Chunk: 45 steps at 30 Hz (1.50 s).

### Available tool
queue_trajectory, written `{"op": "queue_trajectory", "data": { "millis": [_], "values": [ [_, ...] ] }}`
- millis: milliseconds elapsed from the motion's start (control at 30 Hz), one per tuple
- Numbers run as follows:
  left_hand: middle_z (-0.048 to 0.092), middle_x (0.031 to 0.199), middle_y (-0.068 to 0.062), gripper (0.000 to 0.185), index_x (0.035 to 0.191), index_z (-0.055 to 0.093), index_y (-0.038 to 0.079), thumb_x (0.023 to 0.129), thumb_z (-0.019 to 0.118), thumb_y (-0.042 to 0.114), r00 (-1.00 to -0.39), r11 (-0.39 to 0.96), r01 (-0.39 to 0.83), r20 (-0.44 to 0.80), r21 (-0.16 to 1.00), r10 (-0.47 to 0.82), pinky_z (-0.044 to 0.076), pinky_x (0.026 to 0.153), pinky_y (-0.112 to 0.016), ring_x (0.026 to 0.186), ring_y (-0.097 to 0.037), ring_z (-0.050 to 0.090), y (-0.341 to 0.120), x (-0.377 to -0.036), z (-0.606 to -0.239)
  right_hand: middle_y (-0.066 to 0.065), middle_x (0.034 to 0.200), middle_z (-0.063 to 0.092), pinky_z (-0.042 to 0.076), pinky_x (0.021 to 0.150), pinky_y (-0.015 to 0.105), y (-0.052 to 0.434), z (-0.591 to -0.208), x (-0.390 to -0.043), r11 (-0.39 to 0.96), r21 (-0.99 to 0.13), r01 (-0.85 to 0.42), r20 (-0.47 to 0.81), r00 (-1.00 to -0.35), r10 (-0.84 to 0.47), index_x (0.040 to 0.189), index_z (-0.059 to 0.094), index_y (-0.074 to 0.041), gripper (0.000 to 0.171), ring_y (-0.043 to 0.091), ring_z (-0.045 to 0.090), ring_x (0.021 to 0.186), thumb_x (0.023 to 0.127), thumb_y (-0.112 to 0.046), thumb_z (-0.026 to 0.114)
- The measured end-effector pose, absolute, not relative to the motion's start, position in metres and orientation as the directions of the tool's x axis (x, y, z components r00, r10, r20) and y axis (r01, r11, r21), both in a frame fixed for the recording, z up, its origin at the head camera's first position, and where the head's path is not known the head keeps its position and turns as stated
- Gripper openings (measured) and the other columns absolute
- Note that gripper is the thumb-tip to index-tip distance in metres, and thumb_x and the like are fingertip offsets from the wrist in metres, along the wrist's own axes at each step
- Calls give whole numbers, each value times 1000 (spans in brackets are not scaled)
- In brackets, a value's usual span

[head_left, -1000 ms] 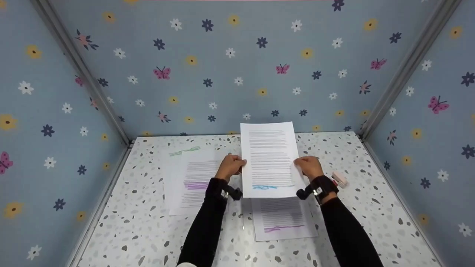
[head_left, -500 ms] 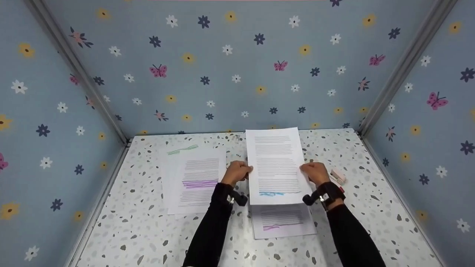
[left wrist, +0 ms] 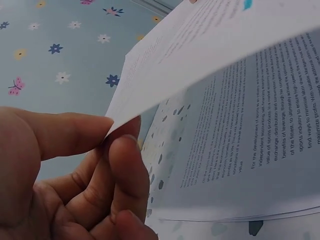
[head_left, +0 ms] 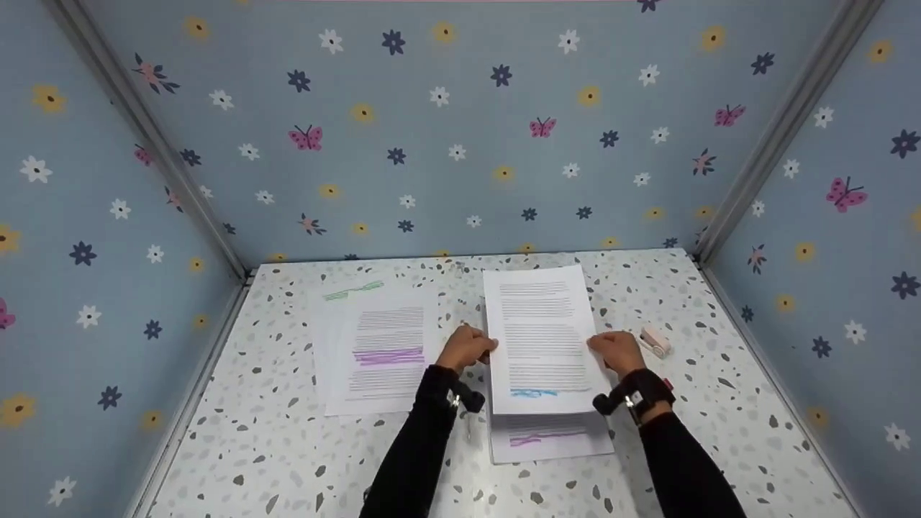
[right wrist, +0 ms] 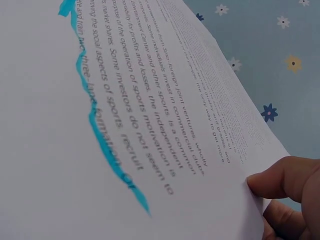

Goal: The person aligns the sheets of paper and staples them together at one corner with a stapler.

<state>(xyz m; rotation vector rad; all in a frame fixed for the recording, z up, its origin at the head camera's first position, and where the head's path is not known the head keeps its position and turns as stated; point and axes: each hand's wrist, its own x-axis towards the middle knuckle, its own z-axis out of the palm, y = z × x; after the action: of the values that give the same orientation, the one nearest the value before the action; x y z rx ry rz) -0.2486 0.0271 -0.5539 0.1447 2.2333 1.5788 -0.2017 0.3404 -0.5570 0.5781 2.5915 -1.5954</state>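
A printed sheet of paper (head_left: 543,342) with a blue scribble near its bottom is held up between both hands. My left hand (head_left: 466,348) pinches its left edge between thumb and fingers; the left wrist view shows the sheet raised above other pages. On the opposite edge, my right hand (head_left: 617,351) pinches the paper, thumb on top in the right wrist view. Beneath it lies a stack of printed pages (head_left: 550,447), its top page marked with a purple line. The held sheet hides most of that stack.
Left of the hands lie overlapping sheets (head_left: 388,367), one with purple scribbles, another with green scribbles at its top. A small pale pink stapler-like object (head_left: 655,342) sits right of the right hand. Flowered walls (head_left: 460,144) enclose the speckled table (head_left: 288,460).
Both hands have lowered the blue-marked sheet toward the stack, bringing it nearer and slightly to the right. The sheets on the left have stayed in place.
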Motion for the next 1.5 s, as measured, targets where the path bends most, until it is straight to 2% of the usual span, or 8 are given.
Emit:
{"op": "queue_trajectory", "data": {
  "millis": [133,300,500,700,933,1300,1433,1500],
  "values": [
    [62,66,0,30,67,61,14,96,68,19,-907,391,-147,-282,909,314,44,65,-35,83,-35,71,28,-245,-559,7,93,71,44,61,29,342,-565,-200,397,-843,363,-253,-919,303,109,75,4,28,17,56,69,95,-17,63],
    [60,61,1,35,62,58,15,95,68,18,-908,430,-145,-293,891,301,47,66,-37,87,-40,70,30,-243,-565,12,103,71,45,62,29,340,-568,-193,421,-829,368,-250,-917,311,112,73,5,31,19,58,75,95,-19,64],
    [60,62,1,35,62,59,14,95,69,17,-909,453,-137,-294,881,296,54,74,-42,67,-24,67,32,-239,-572,18,113,70,49,71,31,339,-574,-186,458,-808,369,-251,-921,299,115,72,6,35,25,63,90,95,-21,63],
    [61,61,-2,31,64,66,10,94,70,18,-911,508,-95,-280,856,301,43,62,-28,63,-21,61,31,-232,-579,14,101,73,48,69,31,339,-581,-179,474,-801,366,-246,-923,297,106,75,6,30,24,63,84,93,-19,64],
    [60,58,2,30,64,69,7,92,71,19,-907,564,-79,-294,822,303,39,54,-25,59,-17,57,30,-230,-583,5,84,69,44,61,29,338,-586,-177,514,-785,346,-226,-932,283,95,77,2,24,19,57,70,91,-18,65],
    [63,55,0,24,69,75,2,87,77,17,-875,625,-88,-360,776,324,38,50,-23,50,-12,55,25,-223,-587,8,88,70,45,62,31,334,-595,-168,559,-747,359,-225,-928,296,92,77,0,22,22,58,72,87,-19,67],
    [61,51,3,24,69,76,3,87,79,18,-866,637,-85,-373,766,333,37,48,-22,48,-11,55,24,-223,-590,3,73,64,41,56,30,334,-598,-168,559,-751,351,-208,-930,304,77,73,-5,17,19,54,62,85,-19,68],
    [61,51,3,23,70,77,3,87,79,18,-863,640,-81,-375,764,338,37,48,-22,48,-11,57,23,-222,-592,-1,63,57,38,53,30,333,-600,-168,564,-751,342,-199,-933,301,66,67,-8,20,18,49,56,84,-18,69]
  ]
}}
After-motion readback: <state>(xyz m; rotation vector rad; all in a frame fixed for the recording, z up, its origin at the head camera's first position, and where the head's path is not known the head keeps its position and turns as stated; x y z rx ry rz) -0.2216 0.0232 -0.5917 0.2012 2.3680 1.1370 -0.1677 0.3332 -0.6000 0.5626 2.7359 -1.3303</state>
